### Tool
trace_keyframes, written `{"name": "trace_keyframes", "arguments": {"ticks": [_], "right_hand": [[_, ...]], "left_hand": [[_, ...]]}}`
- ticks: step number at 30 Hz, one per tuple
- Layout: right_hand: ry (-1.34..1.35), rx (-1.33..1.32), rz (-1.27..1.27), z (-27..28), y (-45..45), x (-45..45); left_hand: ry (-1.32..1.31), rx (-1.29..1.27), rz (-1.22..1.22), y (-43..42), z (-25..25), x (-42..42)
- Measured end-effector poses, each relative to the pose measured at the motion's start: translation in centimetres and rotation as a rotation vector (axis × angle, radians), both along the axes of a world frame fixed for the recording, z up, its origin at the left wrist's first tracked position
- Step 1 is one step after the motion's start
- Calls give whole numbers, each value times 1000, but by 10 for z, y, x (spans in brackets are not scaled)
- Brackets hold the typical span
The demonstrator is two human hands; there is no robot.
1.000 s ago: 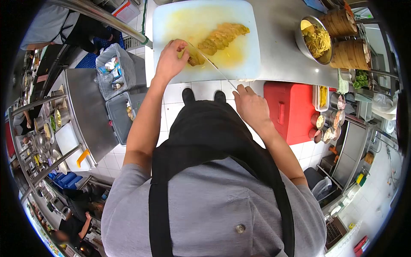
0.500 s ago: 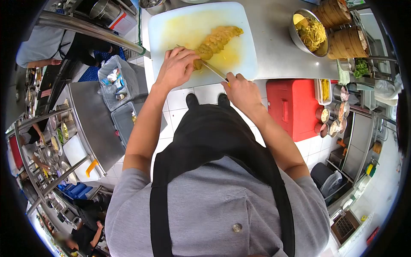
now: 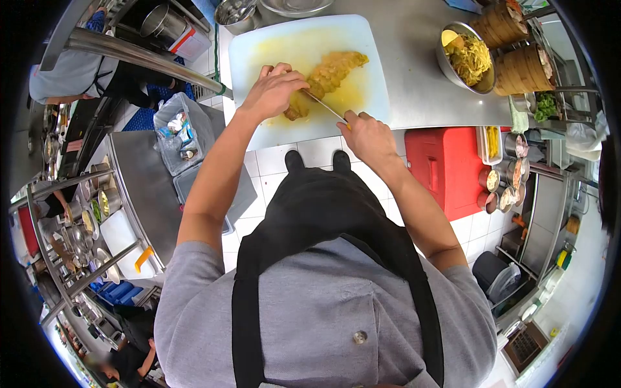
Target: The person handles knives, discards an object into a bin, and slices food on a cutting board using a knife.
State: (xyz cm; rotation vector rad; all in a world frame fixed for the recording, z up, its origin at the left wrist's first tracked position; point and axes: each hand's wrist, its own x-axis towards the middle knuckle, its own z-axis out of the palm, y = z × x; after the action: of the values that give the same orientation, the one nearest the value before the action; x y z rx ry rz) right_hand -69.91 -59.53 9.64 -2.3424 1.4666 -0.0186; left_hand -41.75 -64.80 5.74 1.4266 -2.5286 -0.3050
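On the yellow-stained white cutting board point(image 3: 259, 48) lies a row of yellow-green vegetable point(image 3: 339, 66) that looks pickled, cut into slices. My left hand point(image 3: 275, 92) presses on the row's near left end with bent fingers. Wrapped around the yellow handle of a knife point(image 3: 328, 108), my right hand point(image 3: 370, 137) is closed at the board's front edge. The blade slants up to the left, its tip by the vegetable and close to my left fingertips. Below my left palm sits a browner piece of vegetable point(image 3: 293, 114).
A metal bowl point(image 3: 446, 64) of yellow shreds stands right of the board, beside bamboo steamers point(image 3: 511, 68). Metal bowls point(image 3: 236, 27) sit behind it. Below the counter are a red box point(image 3: 440, 171) and a bin point(image 3: 200, 129) at left. Other people stand at left.
The view has shifted, so the board sits lower. My left hand has moved along the vegetable, and a browner piece now shows under it. The knife stays in my right hand.
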Motion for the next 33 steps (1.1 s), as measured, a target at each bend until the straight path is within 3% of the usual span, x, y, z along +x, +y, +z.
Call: {"name": "trace_keyframes", "arguments": {"ticks": [5, 7, 8, 10, 15, 16, 18, 22, 31, 33], "right_hand": [[-16, 23, -15, -1, -4, -5], [-39, 29, -20, 0, -4, -9], [-86, 36, -43, 5, -2, -11], [-134, 45, -62, 17, 4, -15], [-264, 373, -130, 19, 23, -56], [-263, 378, -128, 21, 26, -66], [-323, 758, -331, 29, 31, -84], [-428, 960, -361, 7, 34, -109], [-458, 975, -305, -4, 22, -93], [-423, 937, -299, 6, 16, -95]], "left_hand": [[26, -147, 119, -2, 6, -7], [315, -211, 448, 1, 16, -8], [313, -209, 452, 4, 13, -5], [338, 211, 529, 13, 0, 2], [73, 244, 536, 31, -10, -15], [73, 248, 539, 34, -7, -17], [67, 236, 522, 39, -2, -22], [13, 241, 480, 48, -5, -30], [-4, 189, 506, 45, -7, -41], [106, 116, 513, 42, -13, -42]]}}
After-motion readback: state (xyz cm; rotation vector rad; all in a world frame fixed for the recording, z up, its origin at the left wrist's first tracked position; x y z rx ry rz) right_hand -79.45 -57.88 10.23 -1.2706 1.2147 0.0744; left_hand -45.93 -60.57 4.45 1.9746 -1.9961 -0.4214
